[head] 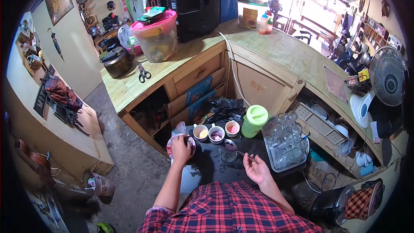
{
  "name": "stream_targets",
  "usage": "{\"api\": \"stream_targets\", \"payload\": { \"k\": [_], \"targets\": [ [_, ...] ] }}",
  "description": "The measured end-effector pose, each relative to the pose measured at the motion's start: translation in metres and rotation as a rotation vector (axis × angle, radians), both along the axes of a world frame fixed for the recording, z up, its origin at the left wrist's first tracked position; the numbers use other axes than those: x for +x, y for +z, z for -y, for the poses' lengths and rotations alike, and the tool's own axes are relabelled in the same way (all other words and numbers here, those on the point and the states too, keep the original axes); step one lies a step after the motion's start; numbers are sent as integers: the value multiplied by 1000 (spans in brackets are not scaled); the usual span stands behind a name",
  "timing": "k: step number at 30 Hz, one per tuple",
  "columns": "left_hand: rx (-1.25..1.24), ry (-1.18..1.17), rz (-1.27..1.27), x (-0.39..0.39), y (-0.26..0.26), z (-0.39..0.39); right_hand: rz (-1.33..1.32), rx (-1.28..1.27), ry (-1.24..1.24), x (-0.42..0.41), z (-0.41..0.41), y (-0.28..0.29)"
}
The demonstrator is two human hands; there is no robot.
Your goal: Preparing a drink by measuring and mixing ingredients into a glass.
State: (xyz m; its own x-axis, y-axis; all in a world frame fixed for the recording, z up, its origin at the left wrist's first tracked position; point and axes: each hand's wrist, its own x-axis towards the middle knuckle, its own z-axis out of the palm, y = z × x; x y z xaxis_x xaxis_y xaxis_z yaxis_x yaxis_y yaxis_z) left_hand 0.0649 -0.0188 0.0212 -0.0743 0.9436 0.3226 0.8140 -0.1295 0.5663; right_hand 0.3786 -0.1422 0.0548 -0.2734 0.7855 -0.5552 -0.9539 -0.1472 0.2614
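My right hand point(257, 168) holds a metal spoon point(230, 145) by its handle; the bowl, with something dark purple in it, is over or beside a clear glass point(228, 156). My left hand point(181, 149) is on a round patterned container or dish point(170, 145); its fingers reach a small dark thing, and whether they grip it is unclear. Behind them stand three white cups in a row: one with yellow contents point(201, 133), one with purple and white point(216, 135), one with pinkish red point(232, 129). A green lidded pitcher point(255, 121) stands right of the cups.
A tray point(284, 169) of glassware lies at the right of the dark tabletop point(207, 174). Black plastic bags point(228, 110) lie behind the cups. The wooden counter point(194, 50) beyond bears scissors point(143, 72), a kettle point(117, 63), a pink-lidded tub point(155, 43) and a loudspeaker point(190, 3).
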Motion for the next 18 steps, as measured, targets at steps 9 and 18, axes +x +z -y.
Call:
{"api": "stream_targets", "payload": {
  "k": [9, 18],
  "targets": [
    [87, -80, 39, 21, -26, 19, 19, -25, -70, 15, 5, 2],
    [-343, -430, 290, 100, -81, 53, -10, -57, -123, 27, 12, 2]
  ]
}}
